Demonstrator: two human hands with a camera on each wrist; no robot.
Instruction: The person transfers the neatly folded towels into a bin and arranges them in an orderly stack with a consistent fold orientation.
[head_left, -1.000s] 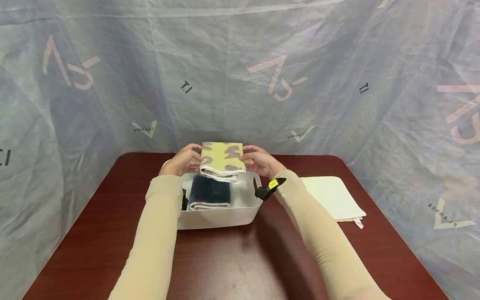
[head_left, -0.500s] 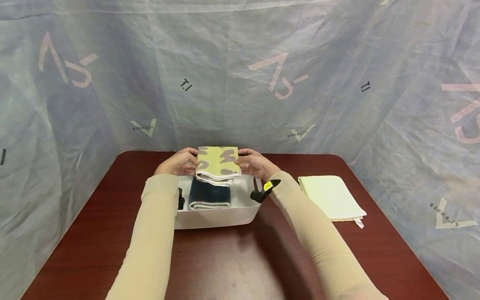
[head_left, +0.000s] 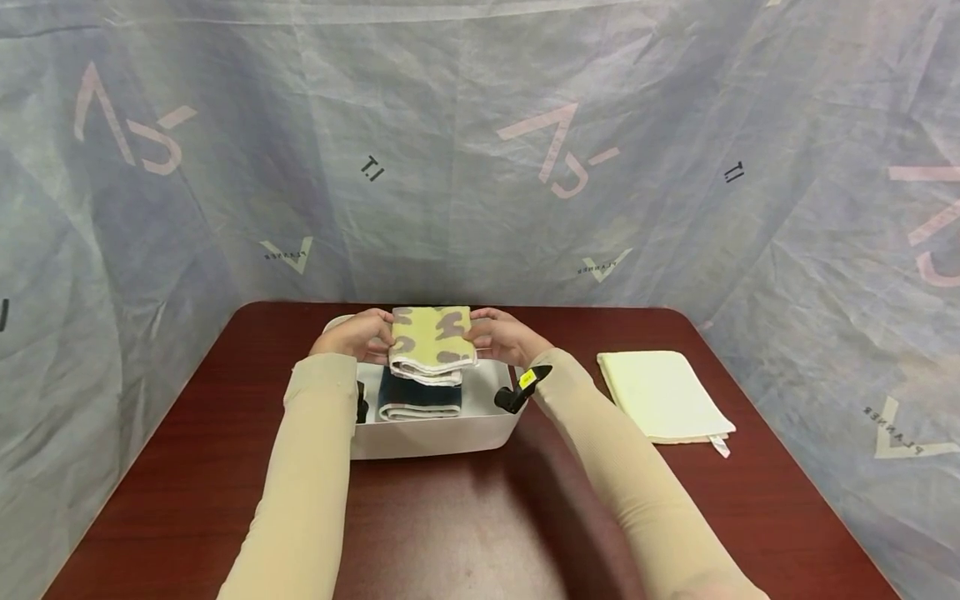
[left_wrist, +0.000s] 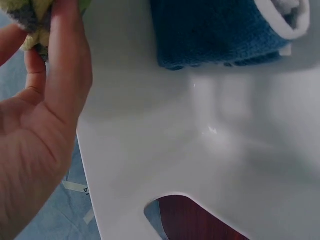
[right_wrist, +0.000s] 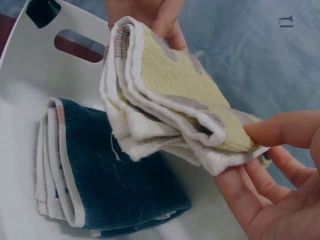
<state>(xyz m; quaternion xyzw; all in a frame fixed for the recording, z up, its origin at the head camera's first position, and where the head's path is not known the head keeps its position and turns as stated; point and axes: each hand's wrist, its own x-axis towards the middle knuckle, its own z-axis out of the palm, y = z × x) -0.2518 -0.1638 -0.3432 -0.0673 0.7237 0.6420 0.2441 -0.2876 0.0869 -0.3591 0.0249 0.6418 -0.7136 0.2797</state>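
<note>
Yellow terry with grey blotches covers the folded towel (head_left: pixel 431 337) that you hold over the white bin (head_left: pixel 442 437). Your left hand (head_left: pixel 354 335) has its edge on one side and your right hand (head_left: pixel 513 337) the opposite edge, so the grip is narrow at both ends, closed on cloth. The right wrist view shows your right thumb on top of the towel and fingers underneath; in the left wrist view, only a corner of it shows between your left fingers. The folded layers, trimmed in white, face back toward you and fan slightly apart.

Below it, inside the bin, a dark blue towel (head_left: pixel 420 396) lies folded, its white-bordered layers also turned your way. The yellow towel covers the far part of the blue one from your head's viewpoint; whether the two touch, you cannot tell.

The bin rests on the reddish-brown surface (head_left: pixel 442 517). To its right, well apart from it, a pale cream cloth (head_left: pixel 663 396) lies flat and folded, a small white tag (head_left: pixel 720 446) sticking out from its near right corner. A black device (head_left: pixel 513 398) with a yellow label sits at your right wrist, by the beige sleeve (head_left: pixel 622 475). Behind the surface hangs a grey printed sheet (head_left: pixel 450 167).
</note>
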